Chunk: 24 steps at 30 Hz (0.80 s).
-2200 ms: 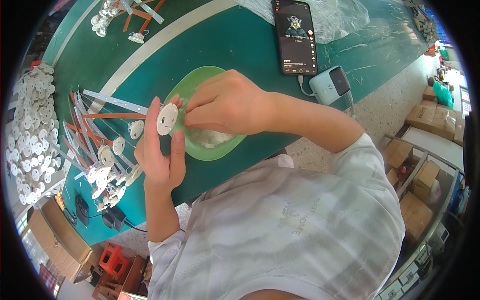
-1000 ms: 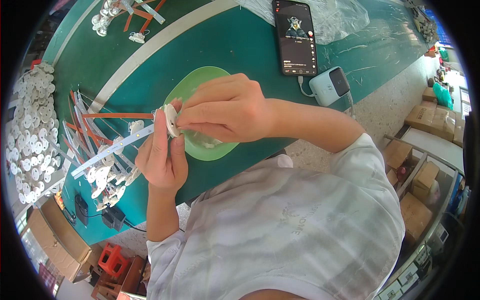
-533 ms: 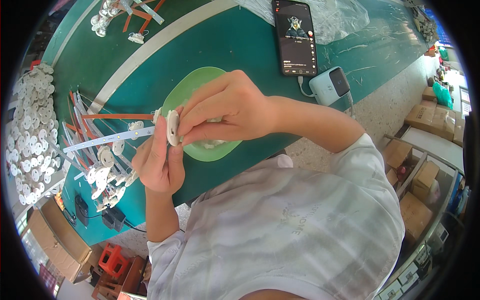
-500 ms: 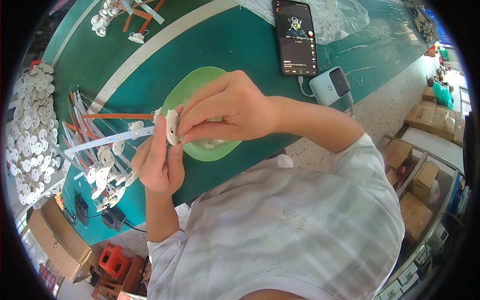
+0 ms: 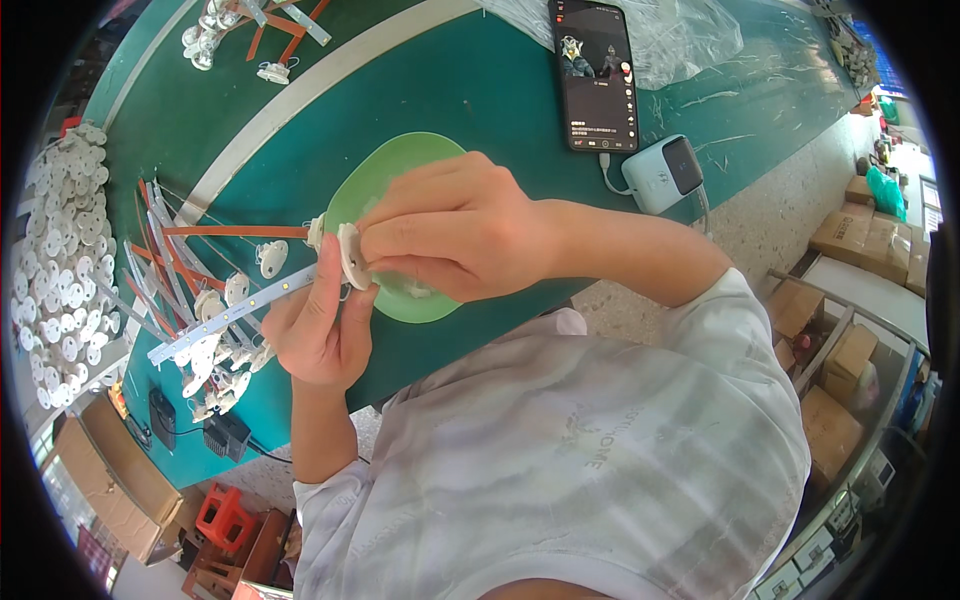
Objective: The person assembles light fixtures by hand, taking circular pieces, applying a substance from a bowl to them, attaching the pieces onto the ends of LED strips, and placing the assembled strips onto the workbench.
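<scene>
R fingertips are hiding part of the white disc [image 5: 352,256], so can't tell if R hand [image 5: 465,230] is gripping it or pinching sth small; its fingers are bunching narrow at the disc's face. Pale LED strip [image 5: 230,315] is disappearing behind the L fingers; its join to the disc, if any, isn't showing. R hand is also covering much of the green bowl [image 5: 395,160] & its whitish contents, which are hard to make out. Plastic sheet [image 5: 690,35] & phone [image 5: 597,80] are running off or up to the top edge.

Disc is standing tilted btwn the hands, nr the bowl's L side; L hand [image 5: 320,330] is holding it w/ thumb at the lower edge, index finger upright behind.

Disc is looking smooth, round, matte, prob. plastic. LED strip is lying straight & flat, w/ yellowish dots, over a tangle of metal-grey strips. Orange strip [image 5: 235,231] is ending in a whitish fitting by L index tip. Sheet is crinkling, see-thru.
</scene>
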Tool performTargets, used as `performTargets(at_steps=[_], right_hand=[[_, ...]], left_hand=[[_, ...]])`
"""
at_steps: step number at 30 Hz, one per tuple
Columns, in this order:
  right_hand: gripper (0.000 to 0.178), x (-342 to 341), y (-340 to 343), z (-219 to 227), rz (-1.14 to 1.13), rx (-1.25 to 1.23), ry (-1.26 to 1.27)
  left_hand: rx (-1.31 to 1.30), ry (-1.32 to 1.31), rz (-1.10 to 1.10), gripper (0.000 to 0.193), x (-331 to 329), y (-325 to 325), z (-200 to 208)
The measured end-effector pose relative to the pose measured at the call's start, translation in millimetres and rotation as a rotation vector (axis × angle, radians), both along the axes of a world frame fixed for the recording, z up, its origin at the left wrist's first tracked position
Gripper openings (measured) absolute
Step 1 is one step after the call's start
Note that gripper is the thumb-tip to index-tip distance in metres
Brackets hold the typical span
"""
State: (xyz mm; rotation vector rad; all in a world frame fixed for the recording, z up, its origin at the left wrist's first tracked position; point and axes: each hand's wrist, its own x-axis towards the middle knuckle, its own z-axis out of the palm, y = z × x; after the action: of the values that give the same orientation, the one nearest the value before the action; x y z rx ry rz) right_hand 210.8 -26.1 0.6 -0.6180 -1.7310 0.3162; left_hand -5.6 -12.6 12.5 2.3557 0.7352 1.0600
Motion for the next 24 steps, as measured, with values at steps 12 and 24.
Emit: performTargets(at_steps=[12, 24], right_hand=[[0.027, -2, 1, -7, 0.004, -0.006, -0.068], [0.031, 1, 7, -8, -0.035, 0.172, -0.105]], left_hand=[[0.067, 0.095, 0.008, 0.052, 9, 2, 2], [0.134, 0.060, 0.122, 0.036, -11, 19, 26]])
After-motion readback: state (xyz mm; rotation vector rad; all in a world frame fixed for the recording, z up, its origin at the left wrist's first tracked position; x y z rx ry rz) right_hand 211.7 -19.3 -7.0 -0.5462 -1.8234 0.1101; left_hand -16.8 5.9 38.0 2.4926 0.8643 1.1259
